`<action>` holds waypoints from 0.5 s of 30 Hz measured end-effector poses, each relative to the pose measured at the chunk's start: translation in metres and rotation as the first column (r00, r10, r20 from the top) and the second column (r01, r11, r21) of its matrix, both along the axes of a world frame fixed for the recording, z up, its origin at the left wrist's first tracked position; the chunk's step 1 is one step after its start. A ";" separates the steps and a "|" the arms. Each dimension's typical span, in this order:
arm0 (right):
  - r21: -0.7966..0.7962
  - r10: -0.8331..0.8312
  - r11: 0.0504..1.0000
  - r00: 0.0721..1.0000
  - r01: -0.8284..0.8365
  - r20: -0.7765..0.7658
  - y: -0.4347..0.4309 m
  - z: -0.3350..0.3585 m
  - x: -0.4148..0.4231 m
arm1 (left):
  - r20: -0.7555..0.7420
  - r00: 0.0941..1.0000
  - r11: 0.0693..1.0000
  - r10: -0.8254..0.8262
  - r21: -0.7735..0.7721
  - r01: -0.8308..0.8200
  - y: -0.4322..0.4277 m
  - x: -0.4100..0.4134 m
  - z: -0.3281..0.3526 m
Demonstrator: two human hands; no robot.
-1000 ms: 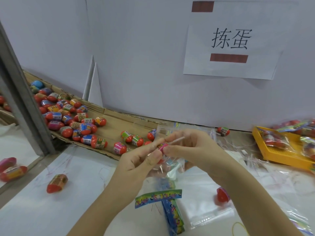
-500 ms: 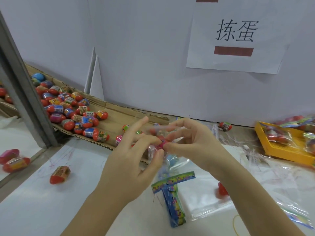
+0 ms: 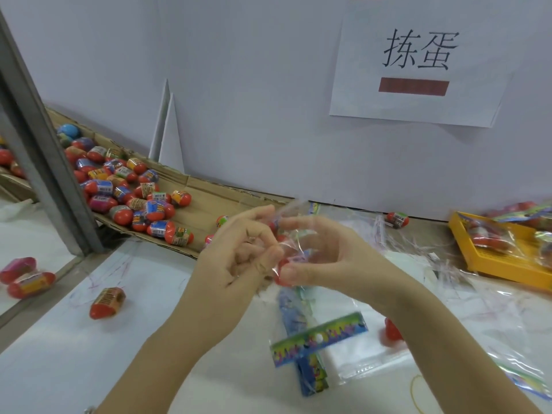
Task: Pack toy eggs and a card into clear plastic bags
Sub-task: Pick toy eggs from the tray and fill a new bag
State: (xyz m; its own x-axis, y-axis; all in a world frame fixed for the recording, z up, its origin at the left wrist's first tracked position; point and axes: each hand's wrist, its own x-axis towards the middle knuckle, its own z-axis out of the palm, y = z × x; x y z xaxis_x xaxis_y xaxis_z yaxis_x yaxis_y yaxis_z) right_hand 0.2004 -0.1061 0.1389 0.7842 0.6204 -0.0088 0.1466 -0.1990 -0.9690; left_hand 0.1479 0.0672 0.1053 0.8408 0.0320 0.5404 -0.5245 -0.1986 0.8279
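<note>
The left hand [image 3: 239, 261] and the right hand [image 3: 331, 258] are pinching a crinkled clear plastic bag [image 3: 298, 234] between them, above the white desk [image 3: 89, 369]. A small red toy egg [image 3: 280, 273] is sitting at the right hand's thumb tip, against the film. Just below both hands, colourful printed card strips [image 3: 318, 339] are lying crossed. Left of the left hand, a brown cardboard tray [image 3: 203, 210] is holding a heap of labelled red eggs [image 3: 143, 201]. Right of the right hand, a yellow plastic tray [image 3: 507, 261] is sitting.

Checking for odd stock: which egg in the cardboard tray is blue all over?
The blue egg at the pile's far-left end of the cardboard tray, nearest the grey post. Nearly all the rest show red or pink shells with printed bands.
</note>
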 end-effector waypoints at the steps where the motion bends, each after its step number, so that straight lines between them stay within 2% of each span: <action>1: 0.025 -0.028 0.999 1.000 0.027 0.011 0.002 -0.001 0.000 | 0.016 0.999 0.998 0.034 -0.050 -0.033 -0.001 0.001 -0.001; 3: 0.117 -0.107 0.988 0.994 0.105 0.011 0.005 -0.003 0.000 | 0.040 0.999 0.982 0.027 -0.189 -0.019 -0.002 0.002 0.001; 5: 0.237 -0.146 0.960 0.989 0.150 -0.032 0.006 -0.005 0.001 | -0.027 0.999 0.942 0.037 -0.334 -0.044 -0.002 0.009 -0.001; 7: 0.329 -0.185 0.924 0.981 0.194 -0.058 0.005 -0.005 0.002 | -0.273 0.962 0.946 0.000 -0.311 -0.088 0.001 0.016 -0.003; 9: 0.376 -0.233 0.893 0.969 0.246 -0.079 0.005 -0.007 0.004 | -0.468 0.873 0.974 -0.138 -0.225 0.033 0.001 0.016 -0.005; 10: 0.396 -0.236 0.884 0.968 0.249 -0.082 0.006 -0.007 0.004 | -0.492 0.850 0.973 -0.189 -0.209 0.096 -0.002 0.013 -0.007; 12: 0.418 -0.194 0.886 0.979 0.201 -0.059 0.006 -0.007 0.005 | -0.461 0.870 0.967 -0.175 -0.245 0.065 -0.008 0.008 -0.008; 15: 0.319 -0.120 0.938 0.991 0.134 -0.063 0.002 -0.004 0.005 | -0.395 0.900 0.896 -0.183 -0.443 -0.013 -0.005 0.009 -0.007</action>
